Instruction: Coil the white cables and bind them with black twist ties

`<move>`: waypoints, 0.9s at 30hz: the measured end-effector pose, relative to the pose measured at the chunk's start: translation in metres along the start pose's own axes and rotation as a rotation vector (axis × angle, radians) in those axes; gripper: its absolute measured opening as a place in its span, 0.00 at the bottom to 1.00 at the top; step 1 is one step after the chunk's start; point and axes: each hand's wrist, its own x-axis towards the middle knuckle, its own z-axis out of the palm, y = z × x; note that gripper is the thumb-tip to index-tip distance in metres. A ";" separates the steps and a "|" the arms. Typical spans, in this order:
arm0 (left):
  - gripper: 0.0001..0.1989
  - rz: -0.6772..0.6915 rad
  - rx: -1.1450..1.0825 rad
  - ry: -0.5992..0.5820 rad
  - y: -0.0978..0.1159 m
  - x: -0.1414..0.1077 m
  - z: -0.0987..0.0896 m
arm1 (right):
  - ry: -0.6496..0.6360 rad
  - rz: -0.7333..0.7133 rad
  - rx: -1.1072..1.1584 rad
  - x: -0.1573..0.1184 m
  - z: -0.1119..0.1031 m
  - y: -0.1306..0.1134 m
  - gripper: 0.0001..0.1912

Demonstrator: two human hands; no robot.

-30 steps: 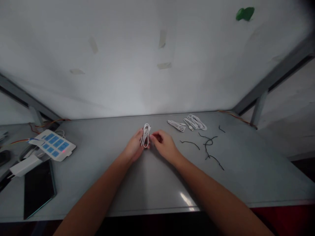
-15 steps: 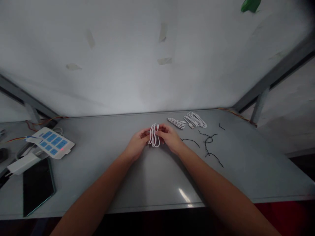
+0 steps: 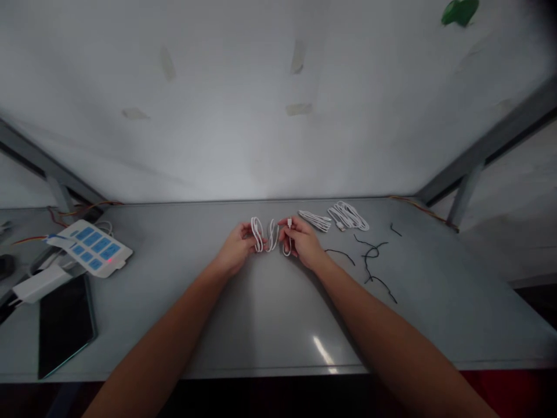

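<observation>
Just toward six o'clock from centre, looped white cable (image 3: 257, 235) over smooth grey tabletop (image 3: 274, 325), left hand (image 3: 238, 248) pinching its coils, right hand (image 3: 303, 241) pinching its boxy plug (image 3: 289, 222), white bundles (image 3: 314, 220) near three, crooked black wires (image 3: 369, 256) toward four.

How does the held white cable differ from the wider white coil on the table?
The held cable is in the grip of the left hand and right hand; the wider coil lies on the table. The held cable's loops are parted, with gaps between; the wider coil's lie gathered together. The held cable's plug shows at the right hand; the wider coil's plug lies at its near side. Both are white and looped.
</observation>
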 end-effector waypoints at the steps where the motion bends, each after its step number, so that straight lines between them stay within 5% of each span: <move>1: 0.17 -0.007 0.010 0.006 0.000 0.001 0.000 | 0.011 0.007 0.000 0.000 0.000 -0.001 0.15; 5: 0.15 0.026 0.123 0.046 0.001 0.003 -0.002 | 0.064 0.024 -0.012 -0.001 0.001 -0.002 0.13; 10: 0.28 0.103 0.415 0.127 0.008 0.002 -0.010 | 0.081 0.030 -0.046 -0.001 0.004 0.000 0.14; 18: 0.19 0.243 0.703 0.335 0.029 -0.004 -0.021 | 0.150 -0.024 -0.042 0.000 0.005 0.005 0.22; 24: 0.15 0.388 0.965 0.520 0.048 0.014 -0.062 | 0.362 -0.092 -0.152 0.007 -0.023 -0.013 0.19; 27: 0.15 0.376 0.753 0.659 0.057 0.021 -0.093 | 0.439 -0.081 -0.119 0.004 -0.050 -0.034 0.13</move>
